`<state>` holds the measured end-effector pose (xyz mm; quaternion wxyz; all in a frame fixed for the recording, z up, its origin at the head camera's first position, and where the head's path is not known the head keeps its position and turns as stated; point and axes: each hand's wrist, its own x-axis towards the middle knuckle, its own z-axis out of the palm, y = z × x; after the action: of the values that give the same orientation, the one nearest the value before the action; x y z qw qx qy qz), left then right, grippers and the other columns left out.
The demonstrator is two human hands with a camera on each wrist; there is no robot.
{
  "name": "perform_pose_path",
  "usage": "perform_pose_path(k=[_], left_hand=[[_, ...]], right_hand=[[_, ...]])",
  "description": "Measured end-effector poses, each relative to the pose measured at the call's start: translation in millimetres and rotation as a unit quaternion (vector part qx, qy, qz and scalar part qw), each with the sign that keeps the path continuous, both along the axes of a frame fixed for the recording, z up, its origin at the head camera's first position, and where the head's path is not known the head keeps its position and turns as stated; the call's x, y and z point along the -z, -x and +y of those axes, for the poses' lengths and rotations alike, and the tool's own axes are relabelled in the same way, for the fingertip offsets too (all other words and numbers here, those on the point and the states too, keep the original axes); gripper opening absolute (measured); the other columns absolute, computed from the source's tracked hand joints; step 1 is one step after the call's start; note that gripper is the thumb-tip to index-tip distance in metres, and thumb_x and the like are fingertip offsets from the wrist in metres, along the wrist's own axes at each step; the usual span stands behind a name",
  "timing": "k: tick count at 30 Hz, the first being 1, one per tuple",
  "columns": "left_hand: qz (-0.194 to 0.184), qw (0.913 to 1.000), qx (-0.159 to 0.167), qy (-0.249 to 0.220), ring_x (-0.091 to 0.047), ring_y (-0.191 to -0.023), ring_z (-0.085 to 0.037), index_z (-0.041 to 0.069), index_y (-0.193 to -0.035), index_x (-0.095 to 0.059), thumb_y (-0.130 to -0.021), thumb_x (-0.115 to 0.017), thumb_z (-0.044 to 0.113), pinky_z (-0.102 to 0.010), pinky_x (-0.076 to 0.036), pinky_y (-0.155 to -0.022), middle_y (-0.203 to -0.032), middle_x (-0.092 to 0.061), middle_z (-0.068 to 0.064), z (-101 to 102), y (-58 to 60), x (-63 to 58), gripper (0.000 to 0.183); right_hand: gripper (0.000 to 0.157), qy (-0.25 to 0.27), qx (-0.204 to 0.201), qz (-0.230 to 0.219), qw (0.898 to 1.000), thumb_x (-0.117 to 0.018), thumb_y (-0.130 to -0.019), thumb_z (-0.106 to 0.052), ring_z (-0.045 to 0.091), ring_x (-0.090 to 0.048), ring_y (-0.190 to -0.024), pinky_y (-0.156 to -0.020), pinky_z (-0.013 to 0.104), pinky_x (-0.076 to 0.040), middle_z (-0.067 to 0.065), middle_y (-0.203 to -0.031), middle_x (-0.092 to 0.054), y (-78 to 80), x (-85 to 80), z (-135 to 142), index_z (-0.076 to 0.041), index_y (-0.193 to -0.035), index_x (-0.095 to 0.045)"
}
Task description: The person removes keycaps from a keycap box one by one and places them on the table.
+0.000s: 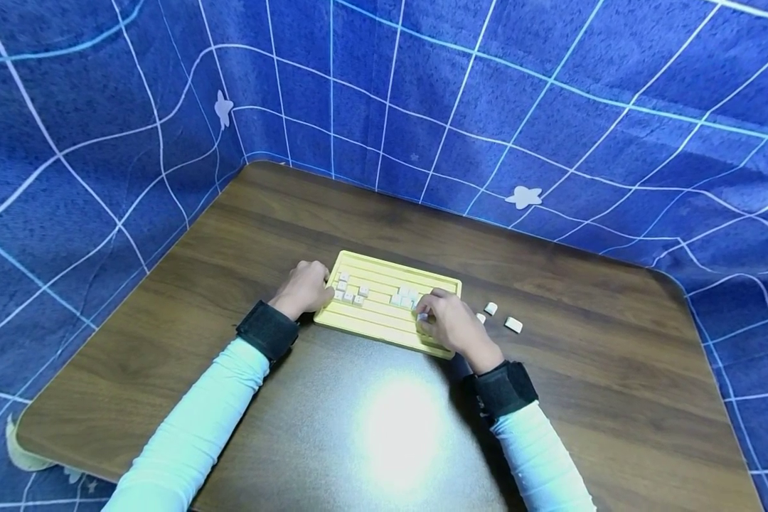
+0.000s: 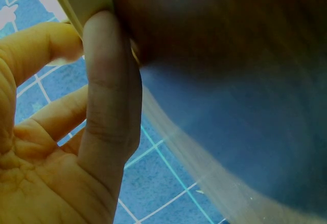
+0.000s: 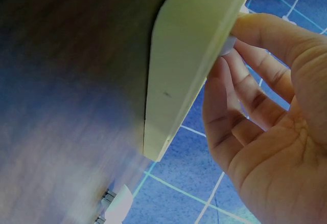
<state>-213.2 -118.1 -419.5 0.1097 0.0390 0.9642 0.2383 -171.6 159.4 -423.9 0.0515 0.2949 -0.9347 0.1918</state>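
Observation:
A shallow yellow ridged tray lies on the table, bearing small white keycap-like pieces in two groups. One group of white pieces sits near its left end, another right of the middle. My left hand holds the tray's left edge between thumb and finger; in the left wrist view these touch the tray's rim. Over the tray's right part, my right hand pinches a small pale piece between thumb and fingertips. The fingers partly hide that piece.
A few loose white pieces lie on the wooden table right of the tray, among them one piece nearer the front and another farther back. A blue gridded cloth hangs behind the table and along its sides.

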Motion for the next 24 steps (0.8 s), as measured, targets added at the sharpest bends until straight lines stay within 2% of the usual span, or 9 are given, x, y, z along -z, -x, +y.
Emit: perform_pose_path(k=[8, 17, 24], left_hand=[[0.002, 1.0000, 0.002, -0.005, -0.043, -0.056, -0.019, 0.007, -0.066, -0.056, -0.083, -0.058, 0.012, -0.030, -0.033, -0.048, -0.067, -0.045, -0.006, 0.8, 1.1, -1.1, 0.018], [-0.002, 1.0000, 0.000, 0.002, -0.050, -0.067, -0.024, 0.001, -0.088, -0.066, -0.083, -0.058, 0.013, -0.032, -0.039, -0.054, -0.083, -0.058, -0.012, -0.6, 0.6, -1.5, 0.015], [-0.002, 1.0000, -0.002, 0.002, -0.050, -0.065, -0.024, 0.002, -0.082, -0.065, -0.083, -0.058, 0.013, -0.032, -0.038, -0.053, -0.078, -0.056, -0.011, 0.0, 0.4, -2.1, 0.012]], right_hand=[[0.012, 0.007, 0.004, -0.004, 1.000, -0.071, -0.076, -0.006, 0.019, -0.062, -0.075, -0.065, 0.037, -0.056, 0.009, -0.085, -0.065, 1.3, -2.8, 3.1, -0.005, -0.087, -0.069], [0.011, 0.021, 0.018, -0.010, 1.000, -0.073, -0.076, -0.007, 0.021, -0.063, -0.075, -0.063, 0.038, -0.056, 0.010, -0.083, -0.064, -1.6, -9.2, 11.5, -0.004, -0.085, -0.066], [0.012, 0.033, 0.014, -0.013, 0.999, -0.073, -0.076, -0.006, 0.022, -0.063, -0.076, -0.065, 0.040, -0.056, 0.012, -0.083, -0.064, -2.9, -8.1, 26.1, -0.002, -0.085, -0.065]])
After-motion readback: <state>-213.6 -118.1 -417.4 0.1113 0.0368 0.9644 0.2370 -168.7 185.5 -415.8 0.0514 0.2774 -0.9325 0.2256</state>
